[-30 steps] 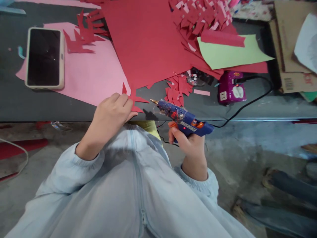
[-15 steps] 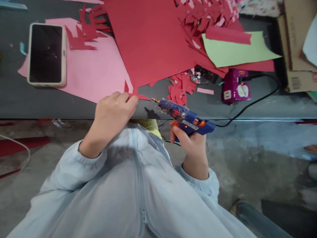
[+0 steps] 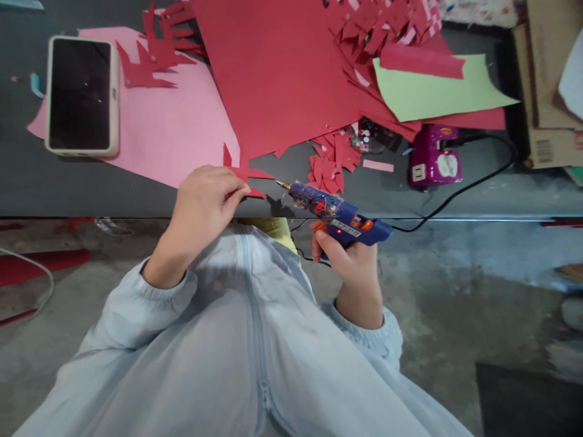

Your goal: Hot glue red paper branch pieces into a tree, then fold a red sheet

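My left hand [image 3: 207,203] pinches a spiky red paper piece [image 3: 243,171] at the table's front edge, its points spreading beyond my fingertips. In my right hand [image 3: 348,261] is a blue glue gun [image 3: 334,209], wrapped by my fingers, its metal nozzle pointing left, close to the red piece's tips. Under and behind my left hand lies a pink sheet [image 3: 177,121], with more spiky red pieces [image 3: 152,54] on its top part. Small red scraps [image 3: 328,164] are piled just behind the glue gun.
A phone [image 3: 81,94] lies at the left. Large red paper [image 3: 277,73] fills the middle, beside green paper [image 3: 437,94] and a heap of cut pieces [image 3: 378,24]. A purple box [image 3: 435,159] with a black cord sits at the right, near cardboard [image 3: 553,73].
My left hand has shifted its fingers on the red paper piece, and another point of it now shows near my fingertips. The glue gun has moved very slightly left.
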The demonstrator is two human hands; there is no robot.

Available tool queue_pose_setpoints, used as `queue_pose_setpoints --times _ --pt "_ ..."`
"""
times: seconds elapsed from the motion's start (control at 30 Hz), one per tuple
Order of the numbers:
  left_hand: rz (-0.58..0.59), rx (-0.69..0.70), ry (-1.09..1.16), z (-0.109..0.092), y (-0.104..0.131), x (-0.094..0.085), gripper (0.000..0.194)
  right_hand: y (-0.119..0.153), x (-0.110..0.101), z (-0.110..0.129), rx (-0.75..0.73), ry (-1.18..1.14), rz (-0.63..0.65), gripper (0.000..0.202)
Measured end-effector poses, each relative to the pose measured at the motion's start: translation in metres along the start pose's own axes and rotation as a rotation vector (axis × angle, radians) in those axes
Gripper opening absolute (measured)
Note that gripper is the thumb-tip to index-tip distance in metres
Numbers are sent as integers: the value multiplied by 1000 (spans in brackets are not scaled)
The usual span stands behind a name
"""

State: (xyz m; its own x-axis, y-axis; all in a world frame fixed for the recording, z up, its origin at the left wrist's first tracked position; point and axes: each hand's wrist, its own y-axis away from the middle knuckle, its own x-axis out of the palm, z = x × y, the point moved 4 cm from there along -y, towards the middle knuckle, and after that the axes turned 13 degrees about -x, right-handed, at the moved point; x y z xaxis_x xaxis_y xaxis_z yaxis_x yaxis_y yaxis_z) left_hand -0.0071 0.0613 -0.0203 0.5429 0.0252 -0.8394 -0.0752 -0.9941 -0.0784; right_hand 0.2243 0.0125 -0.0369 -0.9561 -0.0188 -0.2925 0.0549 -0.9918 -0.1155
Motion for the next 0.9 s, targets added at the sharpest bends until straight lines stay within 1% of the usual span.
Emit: queue_pose_setpoints --times 0.2,0.33,0.47,0.77,0.9 --pt "-17 38 -49 -2 -2 1 25 0 -1 0 8 14 16 5" --pt "32 112 -108 -5 -6 5 24 -1 -1 1 -2 46 45 3" --pt "60 145 -185 -6 -8 7 25 0 0 2 9 47 57 3" --pt "56 140 -98 -2 -8 7 33 -1 -2 1 5 49 68 2" --pt "51 132 -116 -1 -8 7 31 0 -1 -2 1 42 91 3"
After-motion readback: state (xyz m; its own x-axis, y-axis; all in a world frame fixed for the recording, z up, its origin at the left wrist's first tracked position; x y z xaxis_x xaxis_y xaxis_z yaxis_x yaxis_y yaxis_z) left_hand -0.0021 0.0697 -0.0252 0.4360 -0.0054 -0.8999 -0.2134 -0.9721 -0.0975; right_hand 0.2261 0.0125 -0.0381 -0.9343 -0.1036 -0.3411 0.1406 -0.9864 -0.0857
